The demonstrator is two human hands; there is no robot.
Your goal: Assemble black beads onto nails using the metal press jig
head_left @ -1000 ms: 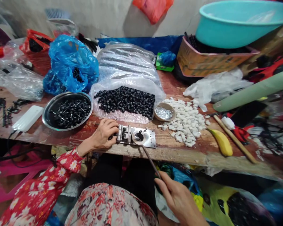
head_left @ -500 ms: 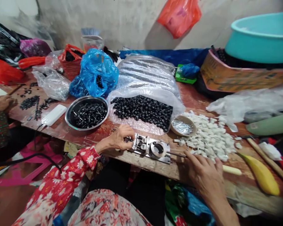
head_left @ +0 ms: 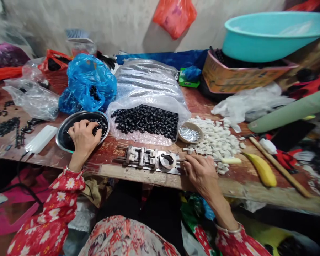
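Observation:
My left hand (head_left: pixel 84 138) is over a steel bowl (head_left: pixel 59 137) of small black parts with metal pins. Its fingers are curled but apart, their tips at the parts; I see nothing held. A metal jig (head_left: pixel 146 158) with rods and a round ring lies at the table's front edge. Just right of it, my right hand (head_left: pixel 201 174) has its fingers closed on a thin metal rod (head_left: pixel 180 160) that runs into the jig's right end. Beyond that hand shows a pale handle (head_left: pixel 231 161); whether it belongs to the rod is hidden.
Behind the jig, an open plastic bag holds black round pieces (head_left: pixel 146 121). A small bowl of metal pins (head_left: pixel 190 133) stands beside a heap of white pieces (head_left: pixel 216 137). A yellow curved object (head_left: pixel 262 170) and a wooden-handled hammer (head_left: pixel 280 167) lie to the right.
My left hand has left the jig's left end and moved left to the steel bowl. My right hand stays at the rod. The view has turned to the right.

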